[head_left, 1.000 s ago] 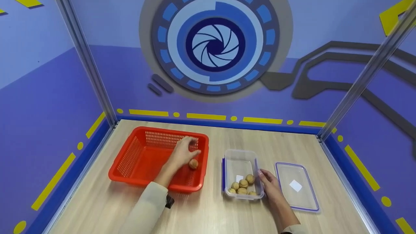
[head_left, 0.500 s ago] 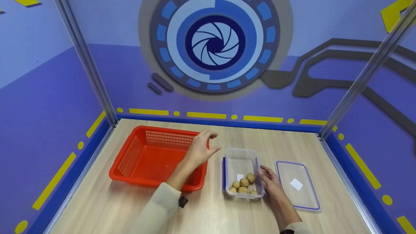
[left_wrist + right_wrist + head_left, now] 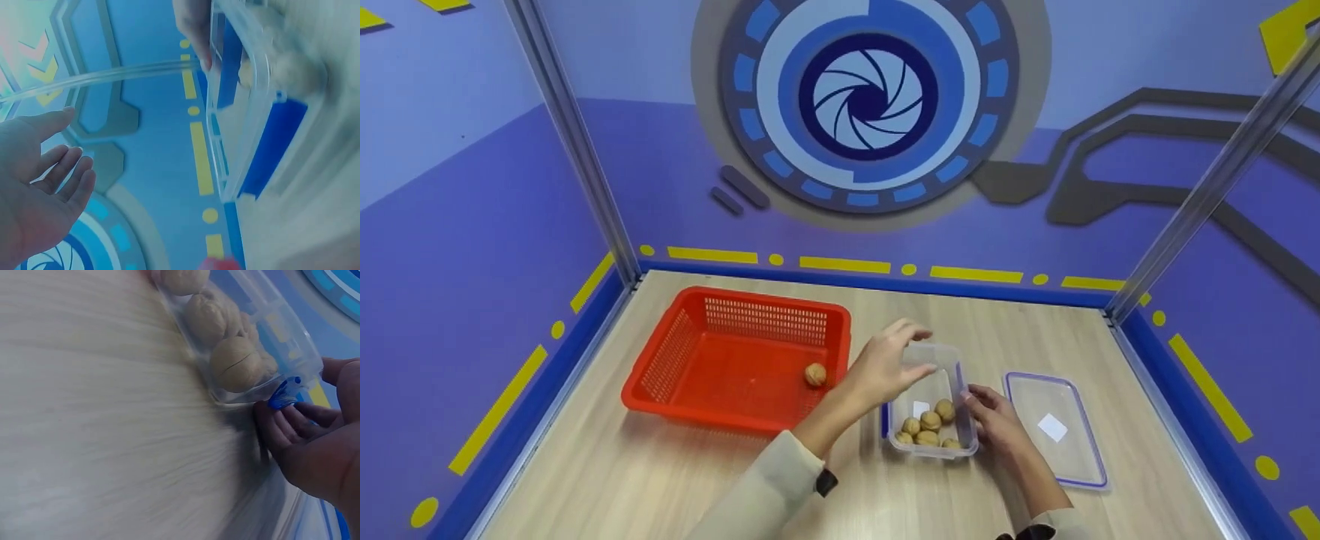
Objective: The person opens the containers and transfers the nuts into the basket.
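My left hand (image 3: 885,364) hovers over the left side of a clear plastic food container (image 3: 911,451), fingers and thumb spread apart. Its palm (image 3: 34,219) shows nothing held in the left wrist view. Several walnuts (image 3: 931,421) lie gathered at the container's near end. At the right wall, my right hand (image 3: 997,420) grips the container, thumb at the rim and fingers by the blue clip (image 3: 286,391). One walnut (image 3: 815,374) sits inside the red basket (image 3: 735,296), near its right wall.
The container's lid (image 3: 1080,450), edged in purple, lies flat on the wooden table (image 3: 622,487) to the right, with a white label (image 3: 1052,428) on it. Printed panels (image 3: 960,247) and metal posts (image 3: 585,157) enclose the table at the back and sides.
My left hand has moved right, from inside the red basket to over the container, uncovering the walnut in the basket. The right hand has stayed at the container's right wall.
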`<state>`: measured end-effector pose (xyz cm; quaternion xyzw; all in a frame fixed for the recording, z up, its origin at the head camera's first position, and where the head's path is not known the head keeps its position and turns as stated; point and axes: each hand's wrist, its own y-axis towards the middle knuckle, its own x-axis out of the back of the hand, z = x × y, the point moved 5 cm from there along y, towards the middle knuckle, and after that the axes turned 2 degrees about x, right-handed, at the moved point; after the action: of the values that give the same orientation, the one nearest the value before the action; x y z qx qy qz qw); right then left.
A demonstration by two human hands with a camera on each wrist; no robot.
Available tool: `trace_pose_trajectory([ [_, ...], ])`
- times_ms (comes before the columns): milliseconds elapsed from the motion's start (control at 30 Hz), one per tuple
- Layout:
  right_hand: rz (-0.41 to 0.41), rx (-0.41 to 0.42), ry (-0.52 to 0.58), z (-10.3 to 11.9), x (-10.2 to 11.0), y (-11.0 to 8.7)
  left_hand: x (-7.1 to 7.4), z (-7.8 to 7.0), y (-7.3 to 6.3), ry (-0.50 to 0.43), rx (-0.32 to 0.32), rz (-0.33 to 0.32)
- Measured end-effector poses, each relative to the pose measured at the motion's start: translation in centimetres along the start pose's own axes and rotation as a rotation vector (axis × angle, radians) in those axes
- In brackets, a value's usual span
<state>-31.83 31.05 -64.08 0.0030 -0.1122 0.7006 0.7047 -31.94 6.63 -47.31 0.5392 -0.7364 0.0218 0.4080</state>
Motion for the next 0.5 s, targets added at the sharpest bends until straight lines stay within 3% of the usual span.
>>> trace_pose_trajectory([
  [267,0.029,-0.13,0.061,0.3,0.3,-0.2,-3.4,-0.7,-0.5,0.009,0.006,0.052],
  [500,0.032,-0.15,0.064,0.6,0.8,-0.4,-6.6,1.1,-1.0,-0.007,0.025,0.065],
])
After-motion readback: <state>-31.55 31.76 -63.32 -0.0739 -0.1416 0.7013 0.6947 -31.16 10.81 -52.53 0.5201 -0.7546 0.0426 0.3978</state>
